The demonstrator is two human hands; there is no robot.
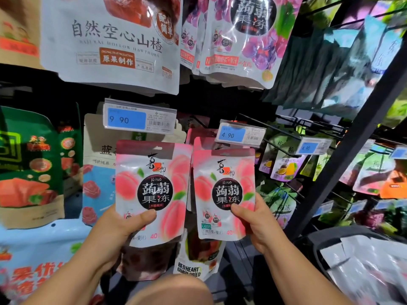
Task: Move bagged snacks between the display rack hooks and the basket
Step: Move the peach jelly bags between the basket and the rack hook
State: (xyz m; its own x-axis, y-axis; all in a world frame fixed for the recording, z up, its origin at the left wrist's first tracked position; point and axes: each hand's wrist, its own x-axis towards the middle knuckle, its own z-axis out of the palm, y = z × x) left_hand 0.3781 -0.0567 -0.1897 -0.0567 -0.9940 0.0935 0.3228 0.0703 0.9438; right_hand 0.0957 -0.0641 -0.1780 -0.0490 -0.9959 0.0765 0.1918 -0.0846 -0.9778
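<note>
Left hand grip: thumb across the front, pinching the left bag at its lower corner. Right hand pinches the right bag the same way. Both bags are upright just below the 4.90 tag, one directly under it, one to its lower left.

Judged: light, soft, glossy pouches, likely slippery. Hold low and steer the top hang-hole.

The rack around the tag is crowded with hanging packs. The basket, lower right of the tag, holds pale bags.

Bright, even light; edges warped, blurred right.
</note>
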